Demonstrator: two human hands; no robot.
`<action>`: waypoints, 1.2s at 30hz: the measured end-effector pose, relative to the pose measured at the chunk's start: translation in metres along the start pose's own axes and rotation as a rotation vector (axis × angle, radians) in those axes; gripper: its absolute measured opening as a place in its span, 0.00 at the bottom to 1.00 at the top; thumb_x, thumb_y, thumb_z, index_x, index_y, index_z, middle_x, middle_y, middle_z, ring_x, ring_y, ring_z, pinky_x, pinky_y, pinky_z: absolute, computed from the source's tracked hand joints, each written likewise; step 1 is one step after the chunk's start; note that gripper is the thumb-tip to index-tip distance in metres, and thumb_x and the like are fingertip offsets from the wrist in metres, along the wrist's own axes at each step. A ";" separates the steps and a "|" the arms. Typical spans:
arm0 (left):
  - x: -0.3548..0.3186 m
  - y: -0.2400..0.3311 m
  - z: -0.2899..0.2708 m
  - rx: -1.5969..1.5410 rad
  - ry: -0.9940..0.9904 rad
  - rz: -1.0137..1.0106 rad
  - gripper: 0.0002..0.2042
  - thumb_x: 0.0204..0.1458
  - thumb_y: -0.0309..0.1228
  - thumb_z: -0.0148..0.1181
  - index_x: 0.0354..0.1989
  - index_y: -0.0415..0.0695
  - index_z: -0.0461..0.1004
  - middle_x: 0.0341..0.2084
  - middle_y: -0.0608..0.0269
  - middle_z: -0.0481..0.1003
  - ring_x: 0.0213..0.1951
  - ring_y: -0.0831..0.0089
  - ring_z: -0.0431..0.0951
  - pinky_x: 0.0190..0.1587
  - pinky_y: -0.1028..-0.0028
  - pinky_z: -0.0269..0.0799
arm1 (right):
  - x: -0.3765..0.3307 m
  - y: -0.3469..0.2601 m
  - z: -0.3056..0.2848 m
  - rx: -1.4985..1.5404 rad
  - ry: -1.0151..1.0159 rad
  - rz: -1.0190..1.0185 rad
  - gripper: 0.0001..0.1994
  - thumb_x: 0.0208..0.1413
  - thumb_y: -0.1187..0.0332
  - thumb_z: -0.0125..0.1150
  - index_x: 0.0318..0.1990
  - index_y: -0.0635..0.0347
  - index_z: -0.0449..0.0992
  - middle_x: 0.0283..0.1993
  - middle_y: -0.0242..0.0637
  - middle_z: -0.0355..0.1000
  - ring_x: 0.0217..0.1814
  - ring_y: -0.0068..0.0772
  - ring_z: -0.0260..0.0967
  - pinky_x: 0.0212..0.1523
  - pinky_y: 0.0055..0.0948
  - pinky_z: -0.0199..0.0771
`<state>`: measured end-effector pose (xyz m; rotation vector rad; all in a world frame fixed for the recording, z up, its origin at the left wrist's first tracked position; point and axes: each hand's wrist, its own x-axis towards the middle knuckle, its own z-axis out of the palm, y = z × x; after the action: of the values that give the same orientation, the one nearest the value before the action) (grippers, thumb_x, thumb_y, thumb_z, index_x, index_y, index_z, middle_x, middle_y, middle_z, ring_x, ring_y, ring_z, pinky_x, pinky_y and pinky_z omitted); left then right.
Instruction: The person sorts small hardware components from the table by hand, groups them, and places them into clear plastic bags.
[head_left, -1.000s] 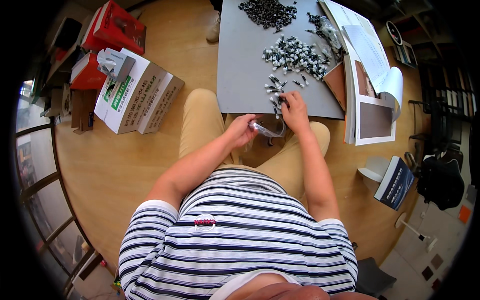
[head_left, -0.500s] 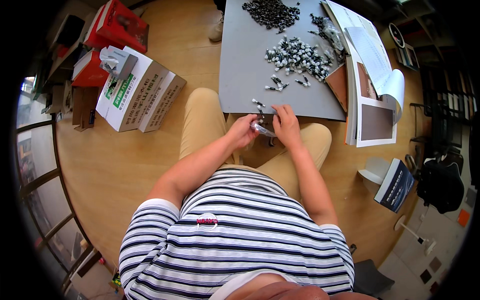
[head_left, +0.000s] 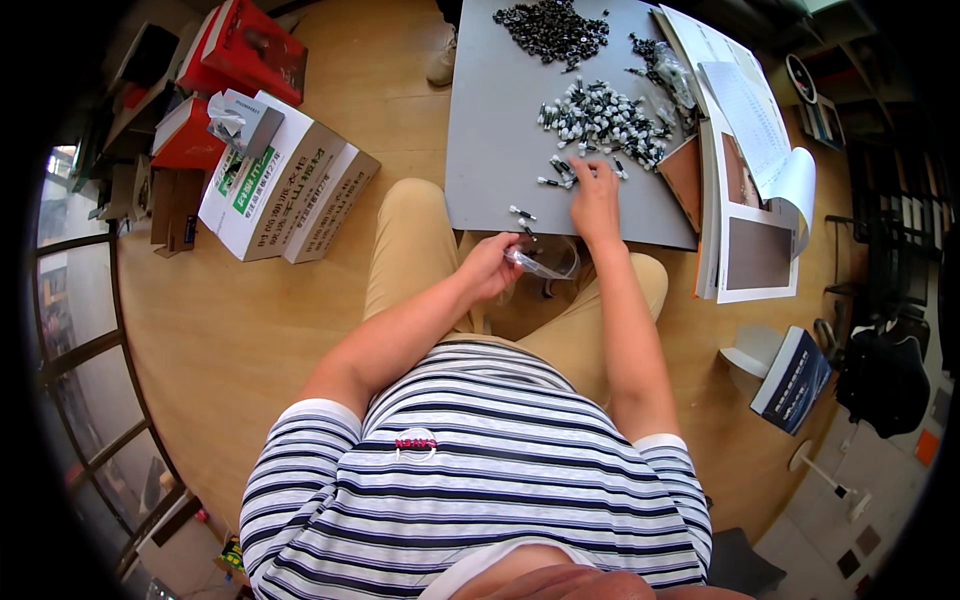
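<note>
our right hand [head_left: 596, 198] had left the small clear plastic bag [head_left: 540, 264] and lay open on the small grey-and-white parts [head_left: 600, 115]; our left hand [head_left: 492, 265] alone pinched the bag, so more parts were probably wanted.

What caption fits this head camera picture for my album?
Seated person's left hand holds a clear plastic bag while the right hand reaches into small parts on a grey board.

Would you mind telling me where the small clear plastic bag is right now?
In the head view, the clear plastic bag is held in the left hand above the lap, just below the grey board's near edge.
</note>
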<state>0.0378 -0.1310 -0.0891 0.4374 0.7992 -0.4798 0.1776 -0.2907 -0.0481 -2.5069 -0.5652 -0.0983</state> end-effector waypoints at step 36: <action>-0.007 0.005 -0.002 -0.010 0.038 0.041 0.17 0.60 0.28 0.46 0.53 0.30 0.71 0.18 0.73 0.66 0.21 0.80 0.67 0.24 0.78 0.68 | 0.017 0.063 -0.021 -0.032 0.159 0.179 0.29 0.45 0.73 0.69 0.58 0.58 0.68 0.56 0.49 0.60 0.58 0.55 0.62 0.57 0.45 0.66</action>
<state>0.0348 -0.1241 -0.0843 0.4537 0.8274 -0.4300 0.2204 -0.3430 -0.0588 -2.5394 -0.2761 -0.2373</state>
